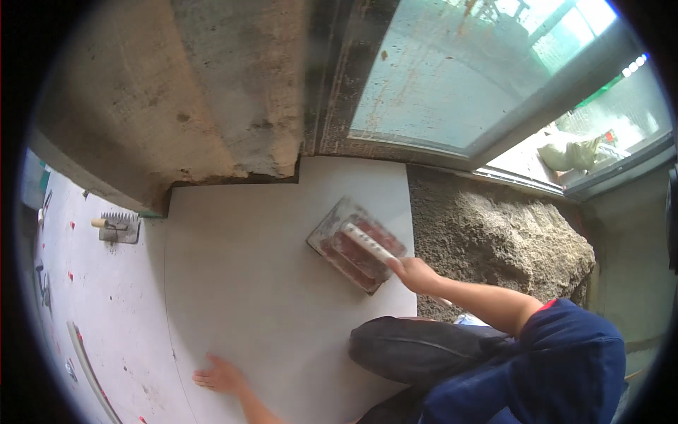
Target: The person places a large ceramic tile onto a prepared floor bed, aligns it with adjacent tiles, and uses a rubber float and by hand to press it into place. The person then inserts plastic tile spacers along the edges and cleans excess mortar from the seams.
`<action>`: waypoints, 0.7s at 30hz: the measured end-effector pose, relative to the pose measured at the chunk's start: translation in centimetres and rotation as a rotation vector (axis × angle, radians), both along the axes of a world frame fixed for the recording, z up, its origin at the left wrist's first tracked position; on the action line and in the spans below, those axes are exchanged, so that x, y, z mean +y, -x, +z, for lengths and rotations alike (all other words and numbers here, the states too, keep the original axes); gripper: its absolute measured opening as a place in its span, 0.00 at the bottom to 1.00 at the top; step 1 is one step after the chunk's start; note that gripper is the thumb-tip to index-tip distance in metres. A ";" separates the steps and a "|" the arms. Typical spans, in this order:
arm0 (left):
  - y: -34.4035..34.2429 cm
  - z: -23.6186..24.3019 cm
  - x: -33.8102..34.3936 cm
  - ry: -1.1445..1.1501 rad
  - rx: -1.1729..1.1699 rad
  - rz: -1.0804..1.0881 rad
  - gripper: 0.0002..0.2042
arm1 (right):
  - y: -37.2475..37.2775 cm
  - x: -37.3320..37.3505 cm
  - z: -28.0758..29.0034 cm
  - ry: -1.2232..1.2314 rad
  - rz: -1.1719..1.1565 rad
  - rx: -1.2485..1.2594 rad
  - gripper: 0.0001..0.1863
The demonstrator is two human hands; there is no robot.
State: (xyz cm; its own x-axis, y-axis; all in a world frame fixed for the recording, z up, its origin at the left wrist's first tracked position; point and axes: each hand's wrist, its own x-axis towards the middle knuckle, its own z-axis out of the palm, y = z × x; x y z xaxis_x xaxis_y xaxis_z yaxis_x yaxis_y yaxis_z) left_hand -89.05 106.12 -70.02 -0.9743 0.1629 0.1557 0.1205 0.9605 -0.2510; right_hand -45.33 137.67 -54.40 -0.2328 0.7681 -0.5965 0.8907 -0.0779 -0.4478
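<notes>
My right hand (pixel 418 275) is closed round the long pale handle of a rectangular float (pixel 359 247). Its broad plate is reddish-brown with worn grey edges, slightly smeared by motion. The float is over a large light-grey floor tile (pixel 240 268), notched at its far edge to fit the wall corner; whether it touches the tile I cannot tell. At the near left, my left hand (pixel 223 377) lies flat with fingers spread on the same tile, close to its left seam.
Rough grey mortar (pixel 501 240) is heaped right of the tile. Beyond stand a bare concrete wall (pixel 212 85) and a framed glass door (pixel 438 78). A notched trowel (pixel 119 228) rests on the tiles at left, among small red spacers (pixel 70 275) and a long strip (pixel 90 371).
</notes>
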 end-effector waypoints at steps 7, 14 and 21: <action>-0.2 1.9 0.5 0.189 -0.017 -0.017 0.40 | -0.5 1.2 5.7 0.084 -0.037 0.079 0.34; 0.7 -0.9 -1.2 -0.256 -0.036 0.059 0.40 | 6.1 3.2 3.2 0.247 0.015 0.005 0.36; 3.8 0.4 0.2 -0.242 0.044 -0.084 0.38 | 9.9 -0.2 4.7 -0.014 0.301 0.129 0.28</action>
State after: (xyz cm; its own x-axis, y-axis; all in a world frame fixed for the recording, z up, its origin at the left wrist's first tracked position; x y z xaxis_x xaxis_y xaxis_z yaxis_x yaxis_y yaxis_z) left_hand -92.88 106.31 -69.64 -0.9502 0.1959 0.2422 0.1964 0.9803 -0.0222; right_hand -55.22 137.44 -49.69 -0.5236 0.6614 -0.5370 0.8085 0.1869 -0.5580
